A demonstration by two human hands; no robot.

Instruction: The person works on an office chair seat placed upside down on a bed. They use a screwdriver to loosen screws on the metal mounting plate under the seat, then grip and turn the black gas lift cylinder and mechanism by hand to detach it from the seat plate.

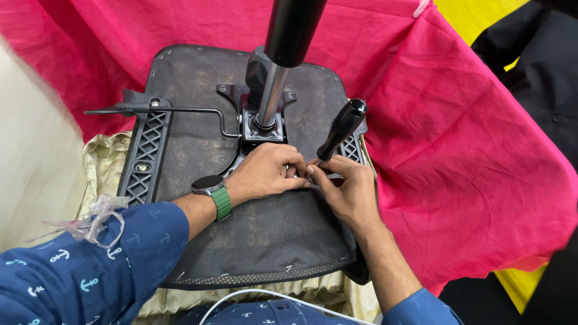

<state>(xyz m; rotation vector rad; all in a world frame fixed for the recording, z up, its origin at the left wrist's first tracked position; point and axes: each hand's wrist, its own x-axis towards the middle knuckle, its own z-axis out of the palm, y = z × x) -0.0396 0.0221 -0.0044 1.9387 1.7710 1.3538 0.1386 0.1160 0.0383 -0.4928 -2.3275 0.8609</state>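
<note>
Pink cloth (457, 120) drapes the whole work area beyond and to the right of both hands, cushioning the upturned chair seat (198, 96), which lies underside-up so its metal mechanism (262, 129) faces the person. From it a gas cylinder (272, 90) rises just beyond the knuckles. The right hand (349, 192) pinches a black-handled screwdriver (340, 129) near its base, handle leaning away. The left hand (265, 171), fingers curled, presses down beside the tip, seemingly steadying it; what it grips is hidden.
</note>
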